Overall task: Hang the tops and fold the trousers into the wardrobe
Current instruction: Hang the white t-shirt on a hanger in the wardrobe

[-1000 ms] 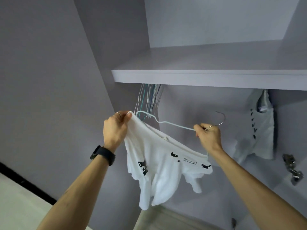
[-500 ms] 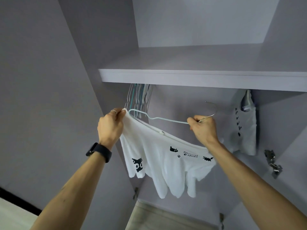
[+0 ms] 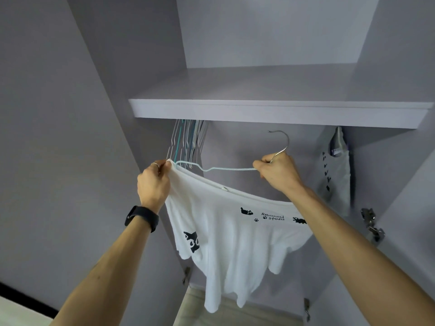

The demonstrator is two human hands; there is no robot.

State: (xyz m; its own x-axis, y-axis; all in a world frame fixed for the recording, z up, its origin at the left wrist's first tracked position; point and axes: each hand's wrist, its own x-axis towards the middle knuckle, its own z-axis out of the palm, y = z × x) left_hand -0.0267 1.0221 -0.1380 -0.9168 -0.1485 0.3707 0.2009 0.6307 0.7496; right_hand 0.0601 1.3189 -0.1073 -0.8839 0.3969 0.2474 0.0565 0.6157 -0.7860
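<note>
Pinching the edge of the white T-shirt [image 3: 235, 231] against the left tip of the hanger [image 3: 226, 169], the fingers [image 3: 164, 167] of the left hand [image 3: 154, 184] are pressed together on cloth and wire. The right hand [image 3: 279, 171] is curled round the hanger's neck just under its hook [image 3: 281, 142]. Over the last second the hook has swung from lying sideways to standing upright, and both hands have climbed closer to the underside of the shelf [image 3: 259, 111]. I judge the top is about to go on the rail, which the shelf's front edge hides. The shirt's right half droops below the wire, so it seems not yet seated on that shoulder. Both forearms reach up and forward, the left wrist wearing a dark watch [image 3: 142, 217]. The shirt hangs in the open mouth of the wardrobe [image 3: 270, 31], between a bunch of spare hangers [image 3: 186, 142] on the left and a grey top [image 3: 336, 175] already hung on the right.
</note>
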